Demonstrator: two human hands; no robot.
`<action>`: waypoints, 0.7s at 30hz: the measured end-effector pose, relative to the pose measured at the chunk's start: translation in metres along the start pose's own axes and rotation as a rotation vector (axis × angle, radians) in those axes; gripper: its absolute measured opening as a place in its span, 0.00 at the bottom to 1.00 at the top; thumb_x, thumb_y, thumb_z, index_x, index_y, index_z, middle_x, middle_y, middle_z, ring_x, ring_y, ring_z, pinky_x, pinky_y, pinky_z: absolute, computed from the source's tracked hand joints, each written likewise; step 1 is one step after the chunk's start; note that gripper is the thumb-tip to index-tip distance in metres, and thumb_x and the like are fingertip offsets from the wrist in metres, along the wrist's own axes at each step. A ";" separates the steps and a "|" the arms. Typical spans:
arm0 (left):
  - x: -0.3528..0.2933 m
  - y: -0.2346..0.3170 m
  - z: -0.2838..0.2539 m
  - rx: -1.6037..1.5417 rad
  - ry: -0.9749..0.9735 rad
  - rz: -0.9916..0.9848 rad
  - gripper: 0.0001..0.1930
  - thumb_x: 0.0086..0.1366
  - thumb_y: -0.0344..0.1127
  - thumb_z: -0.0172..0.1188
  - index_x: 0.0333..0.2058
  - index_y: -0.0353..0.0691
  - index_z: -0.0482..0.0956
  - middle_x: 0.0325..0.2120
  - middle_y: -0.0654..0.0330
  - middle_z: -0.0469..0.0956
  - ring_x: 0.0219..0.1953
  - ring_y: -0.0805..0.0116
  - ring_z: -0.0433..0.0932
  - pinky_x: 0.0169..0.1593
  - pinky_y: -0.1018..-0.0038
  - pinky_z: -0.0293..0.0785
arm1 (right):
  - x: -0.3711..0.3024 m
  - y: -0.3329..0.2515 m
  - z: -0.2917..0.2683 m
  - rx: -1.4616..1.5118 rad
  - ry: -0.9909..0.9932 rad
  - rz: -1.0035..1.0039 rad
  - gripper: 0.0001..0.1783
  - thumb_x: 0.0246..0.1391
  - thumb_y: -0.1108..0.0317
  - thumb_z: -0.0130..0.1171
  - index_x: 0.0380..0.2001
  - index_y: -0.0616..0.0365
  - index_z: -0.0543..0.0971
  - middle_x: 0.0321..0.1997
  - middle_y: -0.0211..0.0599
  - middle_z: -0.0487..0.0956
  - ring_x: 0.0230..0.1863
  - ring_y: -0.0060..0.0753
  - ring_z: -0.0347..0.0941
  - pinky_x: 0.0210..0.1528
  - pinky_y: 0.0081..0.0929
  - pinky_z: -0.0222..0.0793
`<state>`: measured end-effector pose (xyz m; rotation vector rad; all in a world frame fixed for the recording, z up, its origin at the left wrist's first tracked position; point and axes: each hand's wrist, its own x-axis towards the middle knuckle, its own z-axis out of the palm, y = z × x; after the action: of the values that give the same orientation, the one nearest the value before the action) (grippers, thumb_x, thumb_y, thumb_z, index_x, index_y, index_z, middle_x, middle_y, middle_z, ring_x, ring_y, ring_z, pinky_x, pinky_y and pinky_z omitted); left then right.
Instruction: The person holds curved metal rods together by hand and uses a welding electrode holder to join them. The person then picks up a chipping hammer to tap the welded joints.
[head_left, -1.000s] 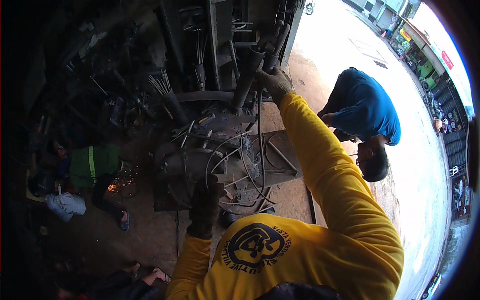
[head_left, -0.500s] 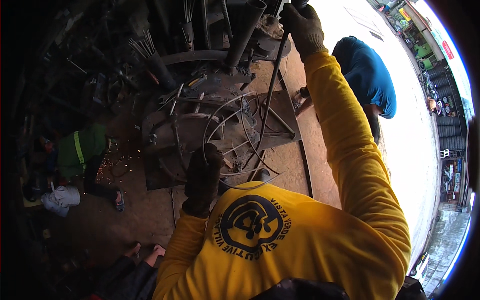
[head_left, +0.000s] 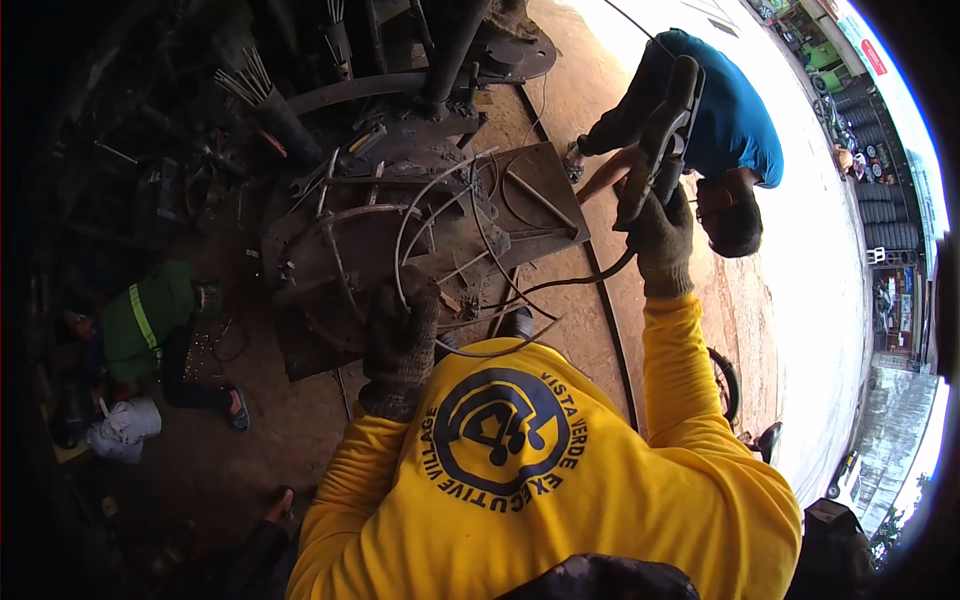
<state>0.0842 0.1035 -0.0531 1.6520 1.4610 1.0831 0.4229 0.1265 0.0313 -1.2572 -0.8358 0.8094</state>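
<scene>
The dark clamp (head_left: 657, 150) stands toward 2 o'clock from the middle of the view, rising at 12 o'clock from the gloved right hand (head_left: 664, 240), whose fingers are clamped on its lower end. It looks rigid and moderately heavy, most likely top-heavy when held this low; the best hold is probably the handle, well away from the jaw end. The thick cable (head_left: 570, 281) leaves toward 8 o'clock and looks bendy, yet likely drags on the wrist.

The gloved left hand (head_left: 402, 325) has its fingers curled tight on the rod hoop (head_left: 398, 252), which spreads between its 12 and 3 o'clock over the dark metal table (head_left: 550, 175). The hoop looks light and springy, stiff enough to lift by one rod; bare metal could slip, though the glove should help.

The left fingertips are lost in shadow, and the right palm hides part of the handle. The thin line at 12 o'clock of the clamp runs off the upper edge; whether they join is unclear. Where the cable passes among the rods is hard to follow.
</scene>
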 end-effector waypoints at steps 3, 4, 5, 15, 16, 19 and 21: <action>-0.006 0.010 0.000 -0.199 -0.052 -0.086 0.23 0.67 0.50 0.58 0.52 0.39 0.72 0.38 0.58 0.75 0.38 0.67 0.75 0.42 0.70 0.73 | -0.034 0.017 -0.029 -0.114 0.009 0.115 0.19 0.60 0.65 0.60 0.52 0.62 0.73 0.39 0.35 0.80 0.34 0.23 0.78 0.33 0.17 0.74; -0.006 0.009 0.001 -0.203 -0.070 -0.085 0.23 0.67 0.49 0.58 0.53 0.39 0.72 0.37 0.59 0.75 0.38 0.68 0.75 0.42 0.70 0.73 | -0.042 0.018 -0.036 -0.157 -0.005 0.158 0.20 0.60 0.65 0.60 0.53 0.62 0.73 0.40 0.35 0.80 0.37 0.23 0.78 0.36 0.17 0.76; -0.006 0.008 0.001 -0.206 -0.085 -0.085 0.22 0.68 0.48 0.58 0.53 0.40 0.71 0.37 0.59 0.75 0.38 0.68 0.74 0.42 0.69 0.73 | -0.050 0.022 -0.040 -0.146 0.010 0.180 0.21 0.59 0.66 0.60 0.54 0.62 0.72 0.41 0.36 0.80 0.36 0.25 0.79 0.36 0.18 0.76; -0.005 -0.036 0.002 0.511 0.129 0.532 0.24 0.69 0.29 0.56 0.62 0.54 0.70 0.60 0.51 0.69 0.60 0.50 0.71 0.60 0.59 0.71 | -0.084 0.050 -0.067 -0.034 -0.034 0.317 0.27 0.59 0.67 0.62 0.59 0.62 0.68 0.44 0.34 0.77 0.39 0.23 0.74 0.41 0.21 0.73; -0.006 -0.035 0.004 0.630 0.180 0.613 0.24 0.68 0.28 0.56 0.62 0.55 0.70 0.61 0.51 0.68 0.61 0.49 0.70 0.61 0.58 0.70 | -0.088 0.059 -0.073 -0.032 -0.051 0.343 0.27 0.59 0.67 0.62 0.60 0.62 0.68 0.44 0.33 0.77 0.40 0.23 0.74 0.42 0.21 0.73; -0.010 -0.030 0.005 0.715 0.171 0.567 0.26 0.67 0.26 0.55 0.62 0.55 0.70 0.62 0.50 0.68 0.61 0.48 0.69 0.61 0.58 0.69 | -0.087 0.069 -0.094 -0.001 -0.153 0.406 0.24 0.59 0.68 0.61 0.57 0.61 0.69 0.40 0.35 0.79 0.34 0.26 0.76 0.37 0.22 0.76; -0.005 -0.013 0.001 0.809 0.175 0.621 0.26 0.67 0.25 0.55 0.62 0.55 0.70 0.62 0.50 0.67 0.62 0.48 0.69 0.62 0.57 0.69 | -0.089 0.072 -0.104 -0.028 -0.202 0.462 0.22 0.59 0.68 0.60 0.55 0.60 0.70 0.38 0.36 0.80 0.31 0.27 0.78 0.33 0.23 0.77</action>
<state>0.0793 0.1008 -0.0662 2.7722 1.6639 1.0144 0.4684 0.0095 -0.0590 -1.4327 -0.7251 1.3151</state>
